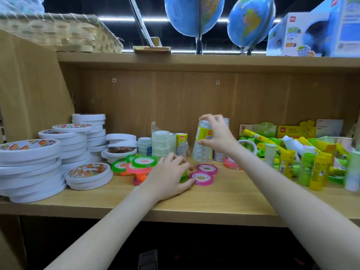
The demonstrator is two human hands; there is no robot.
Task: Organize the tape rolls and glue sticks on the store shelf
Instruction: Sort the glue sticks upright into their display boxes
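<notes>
On the wooden shelf (224, 197) my right hand (218, 133) grips a tall wrapped stack of clear tape rolls (202, 141) from above and the side, holding it upright just over the shelf. My left hand (169, 176) lies spread over small coloured tape rolls; a green roll (184, 177) shows under its fingers. Two pink rolls (204, 174) lie just to its right. Green, pink and orange rolls (136, 165) are piled to its left. Clear tape stacks (161, 144) stand behind. Yellow and green glue sticks (303, 162) crowd the right side.
Tall stacks of white double-sided tape (31, 168) fill the left of the shelf. Boxes (292, 130) stand behind the glue sticks. The upper shelf carries a woven basket (58, 34), two globes (194, 14) and a boxed globe (315, 34).
</notes>
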